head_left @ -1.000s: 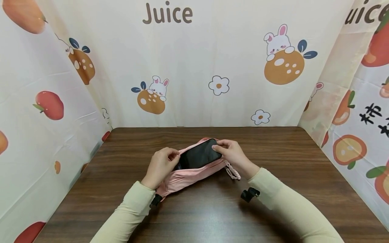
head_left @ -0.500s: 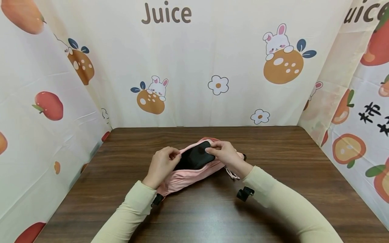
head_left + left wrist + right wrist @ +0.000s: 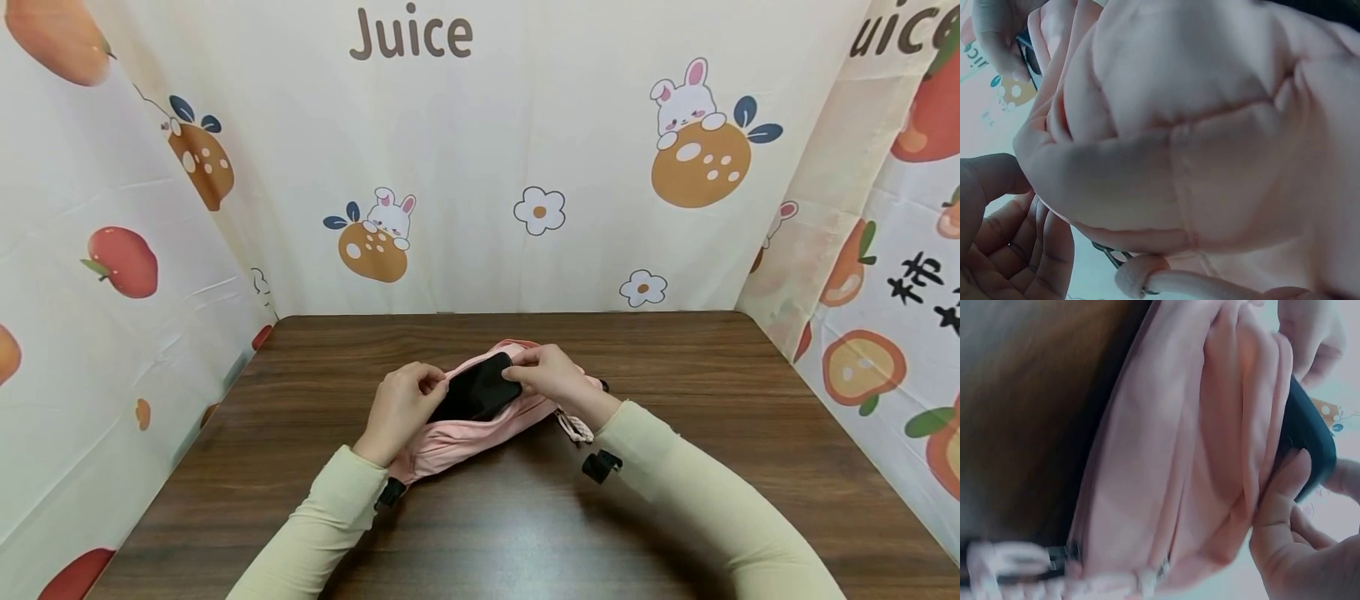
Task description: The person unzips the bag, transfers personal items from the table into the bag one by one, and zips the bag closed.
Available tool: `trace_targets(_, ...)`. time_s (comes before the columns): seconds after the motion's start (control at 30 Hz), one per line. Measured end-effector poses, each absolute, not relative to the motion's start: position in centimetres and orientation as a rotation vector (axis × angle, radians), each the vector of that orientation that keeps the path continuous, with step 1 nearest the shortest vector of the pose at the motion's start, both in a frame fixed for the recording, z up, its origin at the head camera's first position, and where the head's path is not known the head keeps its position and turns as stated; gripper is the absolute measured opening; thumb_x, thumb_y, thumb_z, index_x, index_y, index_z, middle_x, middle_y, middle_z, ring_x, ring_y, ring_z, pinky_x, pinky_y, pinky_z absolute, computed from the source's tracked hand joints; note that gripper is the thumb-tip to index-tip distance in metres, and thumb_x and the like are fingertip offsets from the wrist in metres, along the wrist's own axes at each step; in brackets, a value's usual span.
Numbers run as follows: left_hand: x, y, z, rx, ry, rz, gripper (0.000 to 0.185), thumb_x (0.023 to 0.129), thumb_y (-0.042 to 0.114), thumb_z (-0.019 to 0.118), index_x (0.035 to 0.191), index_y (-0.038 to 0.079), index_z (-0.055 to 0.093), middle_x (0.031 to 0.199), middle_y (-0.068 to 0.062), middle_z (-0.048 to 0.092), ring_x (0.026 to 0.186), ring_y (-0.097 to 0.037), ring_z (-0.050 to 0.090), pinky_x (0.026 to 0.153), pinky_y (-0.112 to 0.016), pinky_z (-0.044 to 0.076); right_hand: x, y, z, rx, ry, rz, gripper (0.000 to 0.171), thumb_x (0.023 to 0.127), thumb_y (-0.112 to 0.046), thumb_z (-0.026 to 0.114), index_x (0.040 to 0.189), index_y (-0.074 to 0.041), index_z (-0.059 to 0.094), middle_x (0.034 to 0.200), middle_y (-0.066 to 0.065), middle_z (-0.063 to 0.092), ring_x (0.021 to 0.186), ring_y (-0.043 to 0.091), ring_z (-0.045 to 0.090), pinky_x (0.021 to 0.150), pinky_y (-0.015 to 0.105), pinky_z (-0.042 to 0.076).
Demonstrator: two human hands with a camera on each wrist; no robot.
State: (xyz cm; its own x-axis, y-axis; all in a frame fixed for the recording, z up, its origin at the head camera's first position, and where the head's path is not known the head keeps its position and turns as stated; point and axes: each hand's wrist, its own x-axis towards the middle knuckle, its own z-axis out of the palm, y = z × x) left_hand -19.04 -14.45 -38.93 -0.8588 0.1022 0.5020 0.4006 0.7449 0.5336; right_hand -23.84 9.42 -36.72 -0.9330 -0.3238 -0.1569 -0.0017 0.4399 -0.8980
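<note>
A pink zippered pouch lies slanted on the table with its top gaping. Most of a dark smartphone rests within the opening, its right end still showing at the rim. My right hand pinches that end between thumb and fingers; the right wrist view shows the thumb on the phone's dark edge. My left hand pinches the pouch's rim at the left side of the opening. In the left wrist view, its thumb and curled fingers meet at the pink fabric.
A pale braided cord hangs from the pouch's right side. Small black devices sit under both cuffs, the right one over the brown wooden table. Fruit-printed curtains stand behind and at both sides.
My right hand has moved left with the phone, which has slid deeper into the pouch. More of the pouch's right end shows. The left hand has stayed nearly in place.
</note>
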Motion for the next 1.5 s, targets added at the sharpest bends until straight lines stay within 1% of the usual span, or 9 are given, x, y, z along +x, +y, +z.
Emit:
trace_targets(0.13,-19.1,-14.4,-38.9,-0.382,-2.492,-0.906,0.005,0.085,0.008,0.07,0.082,0.009,0.074,0.074,0.0,0.066,0.064,-0.008,0.057,0.059,-0.023,0.046,-24.3,9.9,-36.5,-0.387,2.487,-1.336,0.024,0.091,-0.017,0.067,0.109,-0.002,0.072,0.1,0.01,0.068,0.07,0.009,0.059,0.068,0.027,0.051)
trace_targets(0.2,-19.0,-14.4,-38.8,-0.382,-2.49,-0.907,0.005,0.084,0.006,0.071,0.082,0.01,0.073,0.074,0.0,0.066,0.064,-0.008,0.057,0.059,-0.023,0.046,-24.6,10.0,-36.6,-0.45,2.541,-1.262,0.02,0.09,-0.018,0.068,0.104,-0.004,0.074,0.088,0.005,0.067,0.066,0.009,0.054,0.063,0.026,0.046)
trace_targets(0.27,-19.0,-14.4,-38.8,-0.38,-2.491,-0.909,0.006,0.084,0.005,0.071,0.082,0.01,0.073,0.074,0.0,0.066,0.064,-0.009,0.057,0.06,-0.024,0.046,-24.8,10.0,-36.6,-0.5,2.574,-1.214,0.015,0.09,-0.018,0.068,0.096,-0.006,0.076,0.073,0.001,0.06,0.059,0.011,0.047,0.059,0.026,0.04)
trace_targets(0.4,-19.0,-14.3,-38.9,-0.378,-2.491,-0.906,0.007,0.084,0.006,0.07,0.082,0.011,0.073,0.074,0.0,0.066,0.064,-0.009,0.057,0.06,-0.024,0.046,-25.1,9.9,-36.4,-0.573,2.624,-1.132,0.014,0.089,-0.019,0.069,0.083,-0.008,0.076,0.06,-0.006,0.046,0.052,0.01,0.035,0.054,0.026,0.032)
trace_targets(0.57,-19.1,-14.4,-39.0,-0.376,-2.481,-0.9,0.005,0.086,0.01,0.07,0.082,0.011,0.073,0.075,0.001,0.066,0.065,-0.008,0.056,0.061,-0.024,0.046,-25.3,9.8,-36.3,-0.617,2.636,-1.057,0.027,0.087,-0.019,0.071,0.062,-0.009,0.065,0.052,-0.008,0.032,0.049,0.009,0.024,0.051,0.025,0.025)
trace_targets(0.7,-19.2,-14.4,-39.0,-0.375,-2.462,-0.908,0.005,0.086,0.011,0.071,0.082,0.011,0.073,0.075,0.001,0.066,0.065,-0.008,0.057,0.06,-0.025,0.047,-25.5,9.7,-36.6,-0.64,2.635,-0.996,0.037,0.086,-0.019,0.071,0.054,-0.015,0.052,0.05,-0.009,0.03,0.048,0.008,0.024,0.05,0.024,0.024)
trace_targets(1.07,-19.0,-14.4,-38.9,-0.377,-2.5,-0.913,0.005,0.087,0.012,0.07,0.083,0.012,0.073,0.076,0.001,0.067,0.065,-0.008,0.058,0.062,-0.025,0.048,-25.9,9.3,-37.6,-0.718,2.759,-0.839,0.033,0.087,-0.022,0.07,0.057,-0.013,0.059,0.051,-0.01,0.037,0.054,0.009,0.034,0.055,0.024,0.031)
trace_targets(1.3,-19.0,-14.5,-38.9,-0.387,-2.497,-0.921,0.007,0.088,0.01,0.069,0.083,0.012,0.073,0.076,0.002,0.066,0.066,-0.007,0.057,0.062,-0.025,0.048,-25.4,9.8,-37.2,-0.714,2.749,-0.795,0.012,0.087,-0.015,0.07,0.079,-0.008,0.075,0.071,-0.004,0.069,0.061,0.007,0.055,0.062,0.024,0.047)
trace_targets(1.5,-19.0,-14.7,-39.0,-0.391,-2.502,-0.914,0.006,0.087,0.01,0.069,0.083,0.012,0.073,0.076,0.002,0.066,0.066,-0.008,0.057,0.062,-0.025,0.048,-25.1,10.6,-37.0,-0.787,2.718,-0.758,0.004,0.082,-0.007,0.07,0.081,-0.01,0.073,0.076,-0.002,0.068,0.067,0.01,0.054,0.067,0.026,0.047)
